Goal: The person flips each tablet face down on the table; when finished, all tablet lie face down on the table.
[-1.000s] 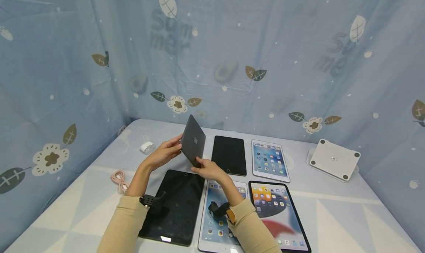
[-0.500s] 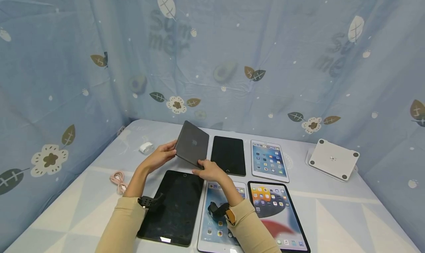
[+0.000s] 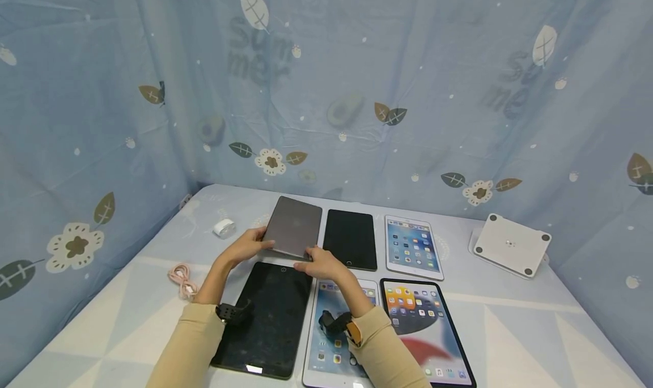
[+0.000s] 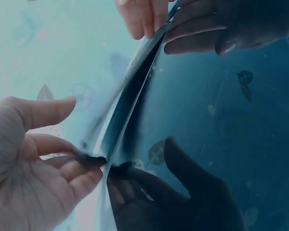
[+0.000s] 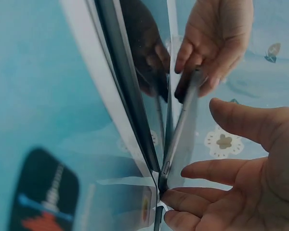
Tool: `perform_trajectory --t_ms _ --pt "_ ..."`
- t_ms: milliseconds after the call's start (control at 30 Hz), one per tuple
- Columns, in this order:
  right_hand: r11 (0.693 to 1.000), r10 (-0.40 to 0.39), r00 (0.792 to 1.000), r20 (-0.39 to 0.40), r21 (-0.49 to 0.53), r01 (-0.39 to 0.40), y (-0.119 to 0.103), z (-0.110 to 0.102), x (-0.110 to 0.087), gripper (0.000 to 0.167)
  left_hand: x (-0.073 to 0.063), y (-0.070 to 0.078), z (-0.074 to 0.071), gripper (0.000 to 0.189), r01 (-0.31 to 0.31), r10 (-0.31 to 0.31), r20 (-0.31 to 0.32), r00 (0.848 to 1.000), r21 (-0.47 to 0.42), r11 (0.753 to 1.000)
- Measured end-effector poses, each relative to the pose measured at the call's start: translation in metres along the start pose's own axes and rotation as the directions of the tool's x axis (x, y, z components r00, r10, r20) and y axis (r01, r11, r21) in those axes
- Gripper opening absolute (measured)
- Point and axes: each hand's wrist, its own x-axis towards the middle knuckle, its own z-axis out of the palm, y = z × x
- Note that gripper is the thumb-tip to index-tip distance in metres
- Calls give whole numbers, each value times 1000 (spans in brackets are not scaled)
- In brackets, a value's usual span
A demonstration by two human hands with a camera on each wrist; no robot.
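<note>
A grey tablet (image 3: pixel 293 227), back up with a faint logo, lies low over the far part of the table, still slightly tilted in the right wrist view. My left hand (image 3: pixel 246 245) holds its near left edge; in the right wrist view that hand (image 5: pixel 219 36) has fingers on both sides of the edge. At the near right corner my right hand (image 3: pixel 323 263) grips the tablet, its fingertips right at the edge in the right wrist view. Just nearer lies a large black tablet (image 3: pixel 270 314), screen up; its glossy screen mirrors the hands in the left wrist view.
A smaller black tablet (image 3: pixel 350 239) and a white tablet (image 3: pixel 413 247) lie to the right. Nearer are a large white-framed tablet (image 3: pixel 321 342) and a black-framed one (image 3: pixel 433 331). A white charger (image 3: pixel 224 227), pink cable (image 3: pixel 182 280) and silver stand (image 3: pixel 512 245) flank them.
The grey tablet has turned from nearly upright to almost flat, back up. My left hand has come down with it; my right hand has stayed at its near corner.
</note>
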Motion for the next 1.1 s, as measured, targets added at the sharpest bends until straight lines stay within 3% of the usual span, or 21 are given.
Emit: perform_trajectory --t_ms 133,267,533,667,900,1100 --pt "999 2 1000 -2 33 -2 0 0 0 45 0 4 7 58 99 -97 -28 995 100 990" --pt "998 2 1000 1 68 -2 -1 -2 0 39 1 9 14 71 140 -137 -29 990 161 977" --pt "997 17 1000 15 72 -18 1 -6 0 52 0 21 25 70 10 -28 46 999 354 935" --pt "994 45 999 24 95 -47 3 -13 -3 65 1 26 27 67 -18 -8 64 998 388 921" --pt "993 88 994 -57 88 -83 19 -34 -16 69 4 48 39 62 -37 2 81 997 433 901" --pt "988 141 982 -129 77 -131 49 -53 -32 67 15 69 65 62 2 -38 68 997 476 880"
